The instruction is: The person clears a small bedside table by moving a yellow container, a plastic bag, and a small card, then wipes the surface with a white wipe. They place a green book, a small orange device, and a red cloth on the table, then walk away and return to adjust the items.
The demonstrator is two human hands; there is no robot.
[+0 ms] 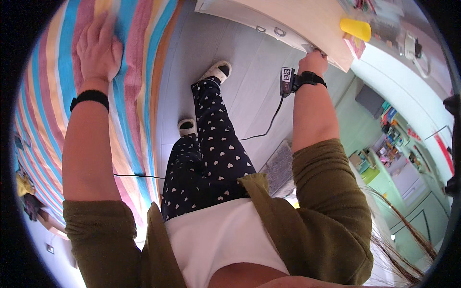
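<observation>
On the left, my left hand [98, 50] lies over a striped bedspread [54, 82], its fingers partly spread and slightly blurred, holding nothing that shows. A black strap circles that wrist. My right hand [313, 63] is at the edge of a pale wooden cabinet [306, 21], near its corner, with the fingers curled beside something metallic that is too small to make out. Whether it grips this cannot be told. A small device with printed codes [286, 82] is strapped to my right wrist, and a black cable runs down from it.
Two ring handles [279, 31] are on the cabinet front. A yellow cup [355, 30] is near the cabinet's corner. The black cable [268, 129] passes across my legs to the bed. Below are the grey floor [248, 57], a grey mat [279, 163] and my slippered feet.
</observation>
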